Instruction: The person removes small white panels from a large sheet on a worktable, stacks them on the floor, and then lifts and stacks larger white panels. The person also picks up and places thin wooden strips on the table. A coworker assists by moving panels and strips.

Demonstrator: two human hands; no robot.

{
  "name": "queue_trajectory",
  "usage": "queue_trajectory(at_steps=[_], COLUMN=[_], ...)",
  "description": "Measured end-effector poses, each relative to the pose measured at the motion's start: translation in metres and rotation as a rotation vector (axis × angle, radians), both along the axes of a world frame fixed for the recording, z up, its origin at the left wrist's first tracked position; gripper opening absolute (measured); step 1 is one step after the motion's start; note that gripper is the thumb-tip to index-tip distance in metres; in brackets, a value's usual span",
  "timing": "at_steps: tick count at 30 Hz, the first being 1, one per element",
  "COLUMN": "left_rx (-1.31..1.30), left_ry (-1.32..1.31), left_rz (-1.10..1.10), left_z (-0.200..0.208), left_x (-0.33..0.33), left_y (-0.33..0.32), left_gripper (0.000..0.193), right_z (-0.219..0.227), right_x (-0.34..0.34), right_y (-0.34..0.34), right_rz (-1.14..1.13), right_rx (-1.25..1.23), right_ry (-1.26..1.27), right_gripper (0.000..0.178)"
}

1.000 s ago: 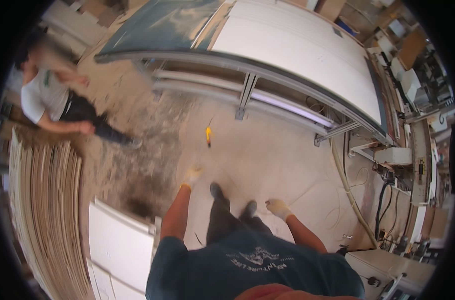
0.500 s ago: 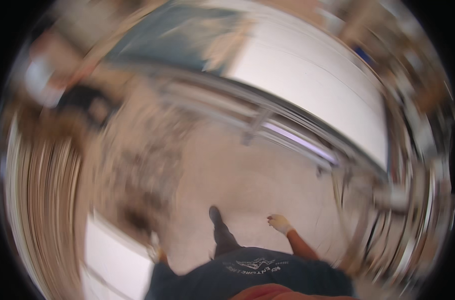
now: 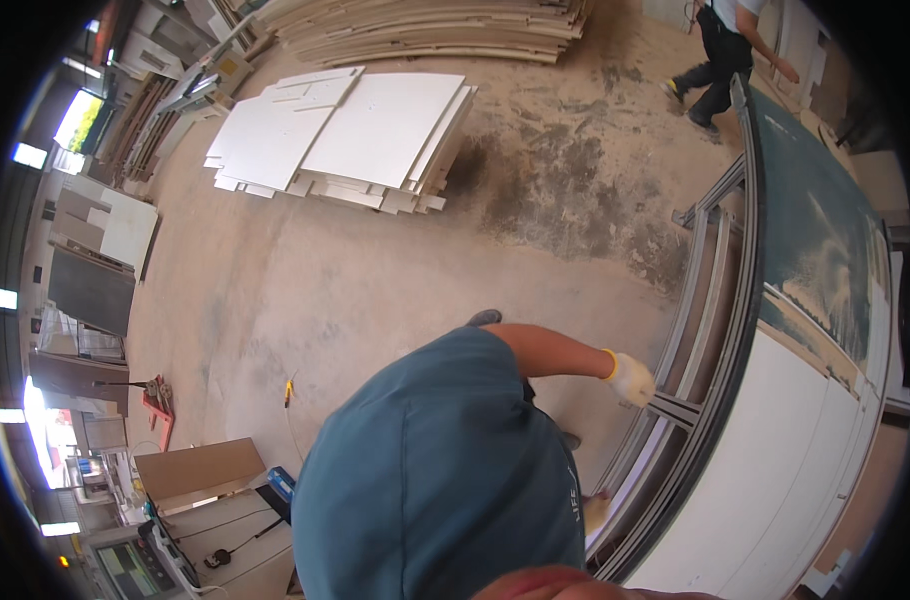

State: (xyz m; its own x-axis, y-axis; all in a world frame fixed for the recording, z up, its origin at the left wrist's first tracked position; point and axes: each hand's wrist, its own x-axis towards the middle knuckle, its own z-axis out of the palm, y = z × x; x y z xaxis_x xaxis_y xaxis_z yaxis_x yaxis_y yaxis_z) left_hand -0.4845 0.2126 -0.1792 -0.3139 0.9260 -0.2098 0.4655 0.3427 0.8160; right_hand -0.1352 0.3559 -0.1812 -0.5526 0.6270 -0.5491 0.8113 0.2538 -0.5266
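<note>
My left hand (image 3: 632,380), in a pale glove with a yellow cuff, hangs beside the metal frame (image 3: 720,350) of a long worktable. Only its rounded back shows clearly, so its finger shape is unclear, and I see nothing held. Partly covered by my torso, my right hand (image 3: 597,508) is lower down by the same frame; its grip cannot be made out. On the table lie a large white panel (image 3: 765,460) and, farther along, a dusty dark green surface (image 3: 810,200). Whether either hand touches the frame is not clear.
A stack of white boards (image 3: 375,130) sits low on the floor at far left, with long brown boards (image 3: 435,30) behind. Another person (image 3: 730,45) stands at the table's far end. A yellow-handled tool (image 3: 289,393) and a control console (image 3: 130,570) are at left.
My view has swung sharply, and the blur is gone. The table, formerly ahead, is now along my right; the white board stack has come from lower left to upper left.
</note>
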Motion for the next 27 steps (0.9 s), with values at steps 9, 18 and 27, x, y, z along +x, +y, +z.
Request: queue_trajectory(at_steps=[9,18,27], left_rx=[-0.457,0.184,-0.072], left_ry=[0.372,-0.435,0.619], left_rz=[0.105,0.777,0.473], left_z=[-0.088,-0.016,0.018], left_x=[-0.051,-0.168,-0.353], left_y=[-0.059,0.138,0.47], left_gripper=[0.036,0.031,0.037], right_z=[0.109,0.054,0.034], right_x=[-0.15,-0.177,-0.2], right_y=[0.233,0.305,0.389], right_rz=[0.133,0.066,-0.487], right_rx=[0.172,0.495,0.438], right_ry=[0.412,0.364,-0.119], right_gripper=[0.038,0.034,0.046])
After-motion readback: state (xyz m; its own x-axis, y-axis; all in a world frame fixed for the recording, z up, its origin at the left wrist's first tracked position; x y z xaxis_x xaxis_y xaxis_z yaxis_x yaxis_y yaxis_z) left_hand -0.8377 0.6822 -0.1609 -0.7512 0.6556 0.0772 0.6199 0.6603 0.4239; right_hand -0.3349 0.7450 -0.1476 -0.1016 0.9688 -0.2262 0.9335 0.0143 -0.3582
